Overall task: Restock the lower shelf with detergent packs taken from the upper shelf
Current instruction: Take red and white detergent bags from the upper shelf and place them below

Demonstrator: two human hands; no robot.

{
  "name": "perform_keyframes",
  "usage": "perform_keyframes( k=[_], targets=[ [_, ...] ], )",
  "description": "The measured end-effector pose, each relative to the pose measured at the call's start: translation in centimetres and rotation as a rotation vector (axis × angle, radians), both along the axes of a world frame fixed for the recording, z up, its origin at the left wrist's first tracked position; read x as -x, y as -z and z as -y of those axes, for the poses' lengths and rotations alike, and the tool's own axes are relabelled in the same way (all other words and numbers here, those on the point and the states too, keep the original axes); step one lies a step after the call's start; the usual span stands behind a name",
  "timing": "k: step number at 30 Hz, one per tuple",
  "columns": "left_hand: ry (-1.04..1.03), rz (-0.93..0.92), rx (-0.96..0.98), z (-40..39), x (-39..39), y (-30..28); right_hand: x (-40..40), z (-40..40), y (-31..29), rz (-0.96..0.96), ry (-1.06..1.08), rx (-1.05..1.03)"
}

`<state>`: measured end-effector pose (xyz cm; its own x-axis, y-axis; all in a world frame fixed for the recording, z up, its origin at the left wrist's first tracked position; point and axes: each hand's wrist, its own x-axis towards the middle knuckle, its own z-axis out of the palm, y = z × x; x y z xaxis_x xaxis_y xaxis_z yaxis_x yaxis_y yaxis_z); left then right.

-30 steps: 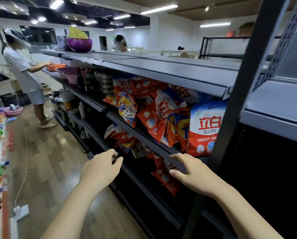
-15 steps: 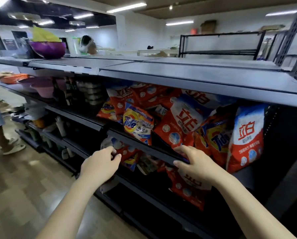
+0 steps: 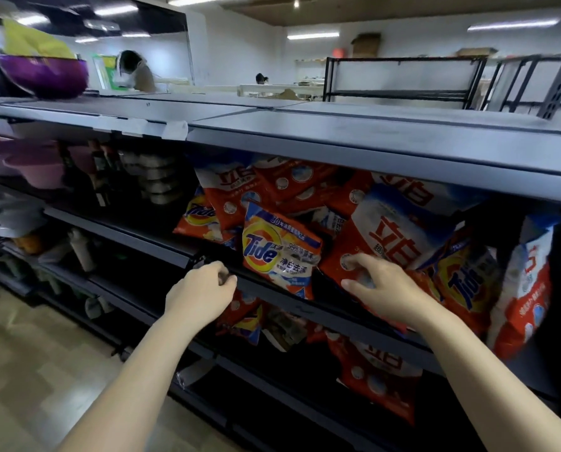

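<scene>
Both arms reach forward. The left hand (image 3: pixel 204 290) curls loosely at the upper shelf (image 3: pixel 272 296) edge, holding nothing. The right hand (image 3: pixel 382 288) spreads its fingers on a red detergent pack (image 3: pixel 383 236) there. Roughly nine packs crowd that shelf; three show on the lower shelf (image 3: pixel 272 383).

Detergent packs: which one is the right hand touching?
The red-and-white pack beside the front Tide pack; the right hand has its fingers on that pack's lower edge.
</scene>
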<state>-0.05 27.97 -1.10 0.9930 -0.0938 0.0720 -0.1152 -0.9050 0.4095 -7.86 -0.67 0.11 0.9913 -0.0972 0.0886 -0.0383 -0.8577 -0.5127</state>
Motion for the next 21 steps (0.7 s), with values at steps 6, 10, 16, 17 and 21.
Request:
perform_keyframes(
  k=[6, 10, 16, 17, 21],
  targets=[
    [-0.026, 0.008, 0.08, -0.4, -7.5, 0.0, -6.6, -0.6, -0.7, 0.026, 0.087, -0.033],
    [-0.041, -0.027, 0.133, 0.0, -10.9, 0.4, -10.0, -0.8, -1.4, 0.06, 0.128, -0.032],
    [-0.027, -0.061, 0.266, 0.4, -16.1, 1.3, -14.4, -0.4, -2.6, 0.137, 0.137, 0.032],
    [-0.029, -0.059, 0.29, 0.3, -17.2, 1.6, -15.2, -0.3, -2.7, 0.152, 0.141, 0.025],
    [-0.015, -0.066, 0.383, 0.0, -21.3, 3.0, -18.8, -0.5, -3.1, 0.209, 0.191, -0.002]
  ],
)
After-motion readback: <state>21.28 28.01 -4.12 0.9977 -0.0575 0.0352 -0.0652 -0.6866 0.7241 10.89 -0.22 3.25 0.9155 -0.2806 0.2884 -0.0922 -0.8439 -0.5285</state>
